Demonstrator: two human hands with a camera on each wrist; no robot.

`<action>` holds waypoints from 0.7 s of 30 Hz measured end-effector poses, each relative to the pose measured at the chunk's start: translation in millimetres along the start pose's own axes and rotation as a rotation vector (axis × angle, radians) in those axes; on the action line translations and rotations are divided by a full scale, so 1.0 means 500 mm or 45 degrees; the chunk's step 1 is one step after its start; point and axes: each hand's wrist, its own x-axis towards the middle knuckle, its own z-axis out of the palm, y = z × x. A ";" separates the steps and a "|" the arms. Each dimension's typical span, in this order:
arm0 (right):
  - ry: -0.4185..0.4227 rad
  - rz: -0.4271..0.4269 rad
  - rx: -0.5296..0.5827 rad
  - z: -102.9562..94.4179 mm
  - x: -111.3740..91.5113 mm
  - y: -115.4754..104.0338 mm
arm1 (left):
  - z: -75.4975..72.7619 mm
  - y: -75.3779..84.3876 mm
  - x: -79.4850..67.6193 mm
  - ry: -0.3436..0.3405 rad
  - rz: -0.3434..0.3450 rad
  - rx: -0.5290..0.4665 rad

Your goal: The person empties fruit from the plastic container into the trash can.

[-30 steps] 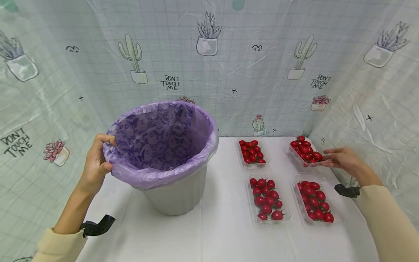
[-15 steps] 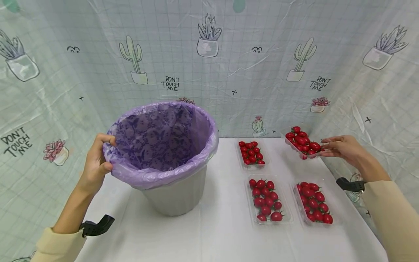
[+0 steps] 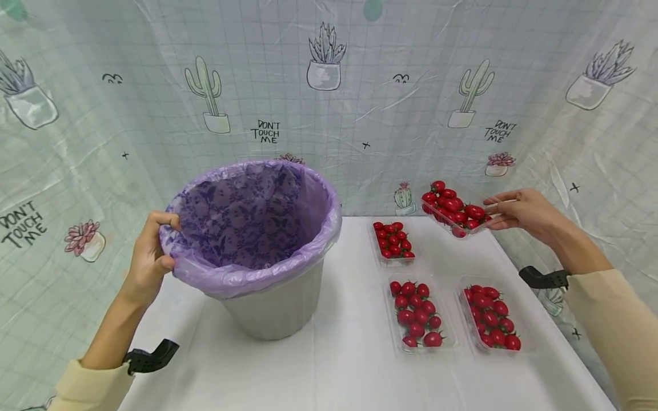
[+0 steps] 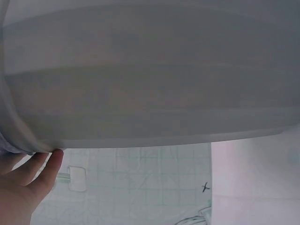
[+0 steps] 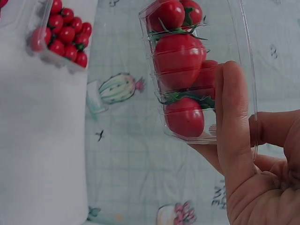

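The left hand is clamped on the rim of a pale grey, round, tapering bin at the left of the counter, with fingers bent over the edge. A thin purple plastic liner, printed with darker butterflies and flowers, lines the inside and folds outward over the rim. In the left wrist view the smooth grey side of the bin fills most of the space, and fingertips touch it near its rim.

The right hand holds a clear, rectangular plastic box of small oval red tomatoes by one end, the wall pinched between its digits. This box is raised above the far right part of the counter, tilted, and well apart from the bin. Green leafy stems show on its tomatoes in the right wrist view. The hands are far apart from each other.

Three more clear boxes of red tomatoes rest on the white counter, right of the bin: a far box, a near left box and a near right box, the last two side by side. Cream sleeves cover the forearms, and a pale grey-green sheet printed with potted cacti hangs behind the counter.
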 end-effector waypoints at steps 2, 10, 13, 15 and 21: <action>0.000 -0.031 -0.025 0.008 -0.002 -0.018 | 0.001 0.000 0.000 0.000 0.006 0.000; 0.009 -0.116 -0.044 0.049 -0.015 -0.087 | 0.003 0.001 0.004 0.000 0.006 -0.001; -0.001 -0.141 -0.056 0.064 -0.018 -0.113 | 0.003 0.000 0.005 -0.001 0.006 -0.001; -0.002 -0.156 -0.071 0.073 -0.021 -0.132 | 0.003 0.000 0.006 0.000 0.005 -0.003; 0.010 -0.199 -0.096 0.103 -0.025 -0.187 | 0.002 -0.001 0.001 0.014 -0.002 -0.008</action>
